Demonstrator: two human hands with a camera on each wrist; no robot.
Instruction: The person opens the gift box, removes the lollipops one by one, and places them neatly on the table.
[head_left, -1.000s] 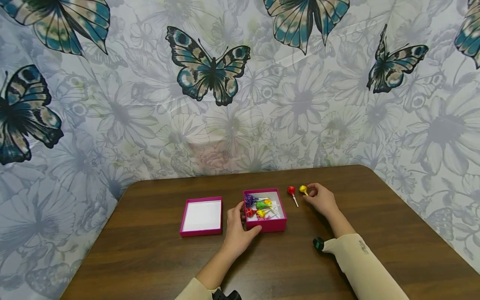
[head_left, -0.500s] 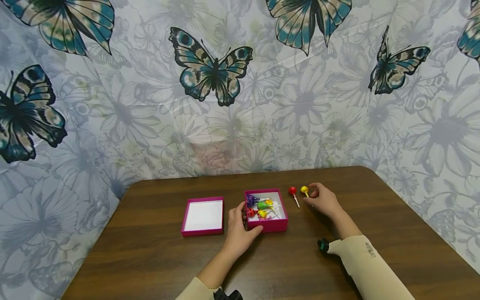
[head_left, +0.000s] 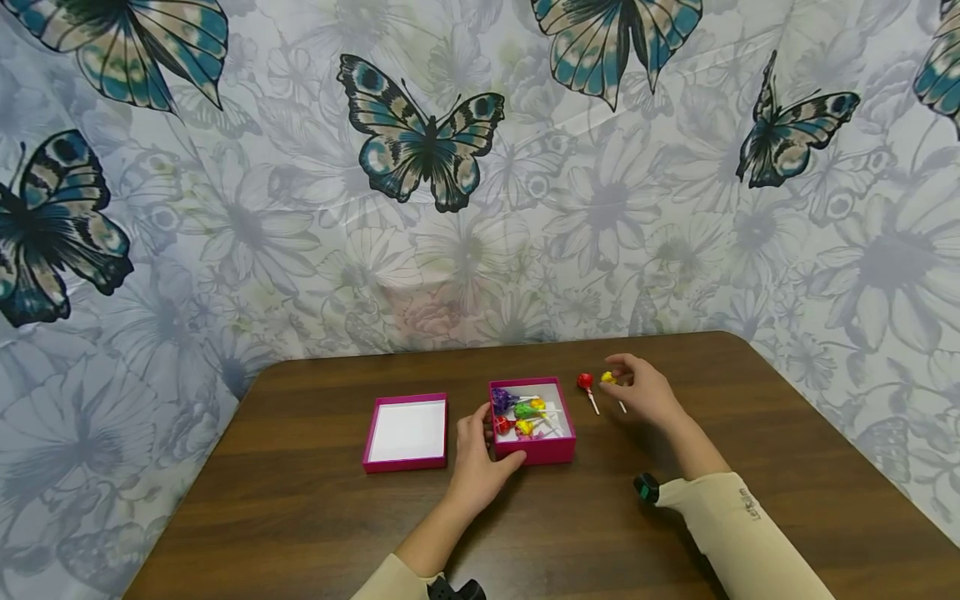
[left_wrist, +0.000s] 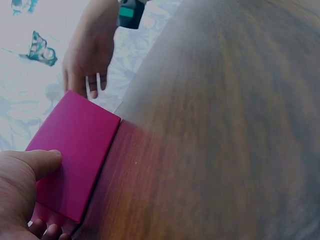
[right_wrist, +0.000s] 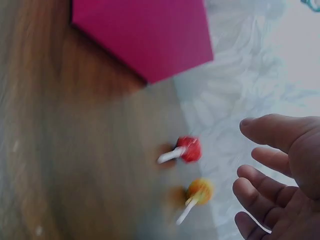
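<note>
My left hand holds the near left corner of an open pink box. In the left wrist view the thumb lies on one pink face and the fingers bend round the adjoining side. Purple, green, red and yellow lollipops lie inside the box. To its right, a red lollipop and a yellow lollipop lie side by side on the table, white sticks toward me. My right hand hovers just above the yellow one, fingers parted and holding nothing; in the head view it partly hides that lollipop.
Left of the box lies its pink-rimmed lid, white inside facing up. The brown wooden table ends at a wall hanging printed with butterflies and flowers.
My right hand has let go of the yellow lollipop's stick and lifted slightly, its fingers spreading. The yellow lollipop stays on the table. My left hand keeps its hold on the box.
</note>
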